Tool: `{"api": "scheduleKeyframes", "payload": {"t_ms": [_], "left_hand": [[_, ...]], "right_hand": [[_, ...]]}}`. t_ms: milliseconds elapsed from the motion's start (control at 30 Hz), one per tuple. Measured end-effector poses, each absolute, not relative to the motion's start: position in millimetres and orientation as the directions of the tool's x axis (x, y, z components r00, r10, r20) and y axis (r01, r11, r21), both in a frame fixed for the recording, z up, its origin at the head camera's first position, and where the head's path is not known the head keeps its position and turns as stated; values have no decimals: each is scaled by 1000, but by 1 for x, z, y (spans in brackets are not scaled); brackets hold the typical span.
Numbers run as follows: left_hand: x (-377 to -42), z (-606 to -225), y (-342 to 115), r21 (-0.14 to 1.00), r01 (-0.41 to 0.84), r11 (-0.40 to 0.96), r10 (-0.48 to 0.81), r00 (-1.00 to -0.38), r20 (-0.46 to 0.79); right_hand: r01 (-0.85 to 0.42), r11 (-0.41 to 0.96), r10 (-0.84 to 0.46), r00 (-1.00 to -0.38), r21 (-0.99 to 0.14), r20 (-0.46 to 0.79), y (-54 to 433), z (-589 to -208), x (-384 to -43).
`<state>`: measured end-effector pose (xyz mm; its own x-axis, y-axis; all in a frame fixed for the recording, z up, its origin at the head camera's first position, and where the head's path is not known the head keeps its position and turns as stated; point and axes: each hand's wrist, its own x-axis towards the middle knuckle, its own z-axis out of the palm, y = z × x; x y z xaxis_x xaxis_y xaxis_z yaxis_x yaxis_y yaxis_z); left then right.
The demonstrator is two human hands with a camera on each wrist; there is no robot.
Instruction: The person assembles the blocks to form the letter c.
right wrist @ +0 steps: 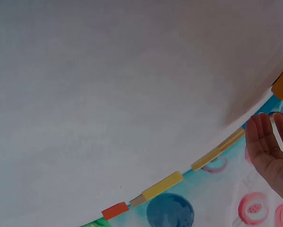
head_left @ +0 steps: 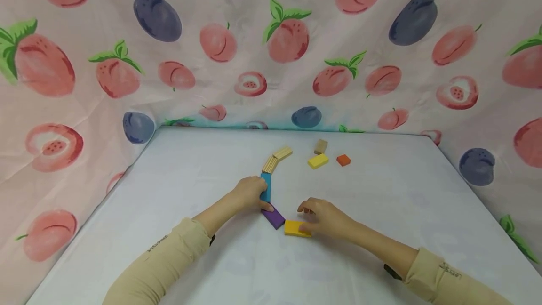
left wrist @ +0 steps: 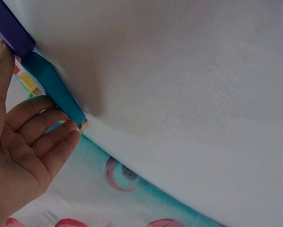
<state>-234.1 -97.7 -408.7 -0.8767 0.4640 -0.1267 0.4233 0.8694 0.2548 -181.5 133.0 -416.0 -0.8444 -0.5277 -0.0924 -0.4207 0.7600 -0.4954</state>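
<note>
A curved row of blocks lies on the white table. My left hand (head_left: 252, 191) has its fingers against the blue block (head_left: 266, 187) and its thumb at the purple block (head_left: 274, 217). In the left wrist view those fingers bend loosely along the blue block's side (left wrist: 56, 85). At the row's near end lies an orange-yellow block (head_left: 295, 228), its corner close to the purple one. My right hand (head_left: 328, 218) has its thumb at that block's right end, the fingers lifted away from it. Two plain wooden blocks, one nearer (head_left: 269, 164) and one farther (head_left: 282, 153), continue the row beyond the blue block.
Apart from the row, toward the back right, lie a yellow block (head_left: 318, 161), a light brown block (head_left: 321, 147) and a small orange-red block (head_left: 343, 160). A fruit-patterned cloth (head_left: 254, 46) hangs behind and beside the white tabletop (head_left: 203, 258).
</note>
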Motion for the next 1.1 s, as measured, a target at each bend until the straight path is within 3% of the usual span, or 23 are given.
{"api": "scheduleKeyframes", "payload": {"t_ms": [233, 567, 1100], "left_hand": [[-233, -408, -99, 254, 442, 860, 478, -872, -102], [-231, -407, -98, 251, 441, 861, 480, -870, -116], [-233, -408, -98, 257, 432, 865, 472, -873, -121]], "right_hand": [[-371, 763, -466, -883, -529, -53, 139, -410, -195], [-424, 777, -485, -874, -465, -14, 150, -408, -222], [-390, 812, -404, -912, -434, 65, 170, -412, -290]]}}
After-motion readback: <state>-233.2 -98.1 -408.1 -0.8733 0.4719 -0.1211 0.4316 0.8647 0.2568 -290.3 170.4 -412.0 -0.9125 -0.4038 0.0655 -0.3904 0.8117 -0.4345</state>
